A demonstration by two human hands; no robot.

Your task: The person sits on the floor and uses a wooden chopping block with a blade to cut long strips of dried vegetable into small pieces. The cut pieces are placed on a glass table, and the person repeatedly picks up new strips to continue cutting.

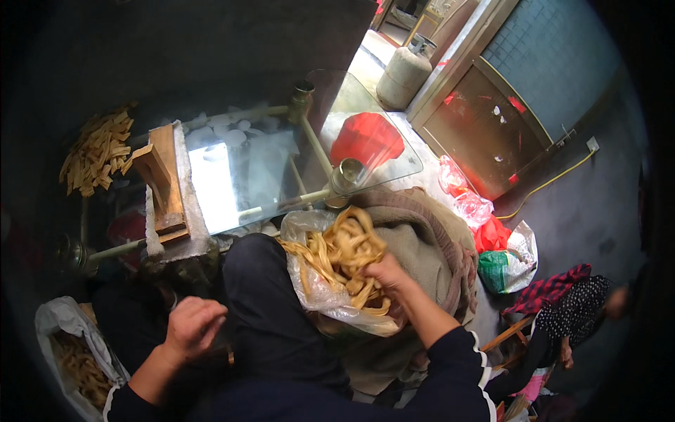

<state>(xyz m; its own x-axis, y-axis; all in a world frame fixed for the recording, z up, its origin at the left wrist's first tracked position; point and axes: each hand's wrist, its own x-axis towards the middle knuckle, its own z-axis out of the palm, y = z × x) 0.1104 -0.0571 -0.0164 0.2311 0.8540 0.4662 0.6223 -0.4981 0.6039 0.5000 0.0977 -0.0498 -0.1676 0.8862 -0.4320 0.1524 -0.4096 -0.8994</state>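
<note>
My right hand (387, 277) grips a bunch of long, pliable yellow-brown strips (354, 237), apparently a dried food. They rise from a clear plastic bag (306, 219) that holds more of them beside my right leg. My left hand (196, 324) is above my lap with its fingers curled in, and no object shows in it. Ahead of it, a wooden block with an upright wooden piece (164, 184) rests on a white foam slab (191, 211) on the glass table (274, 184). Short, flat cut pieces (100, 153) lie heaped at the table's far left.
A white sack (66, 311) with brown pieces inside stands at lower left. Brown blankets (422, 253) surround the plastic bag. A gas cylinder (405, 74) stands by the door (490, 121). Another person (567, 311) sits at right, near plastic bags (498, 266).
</note>
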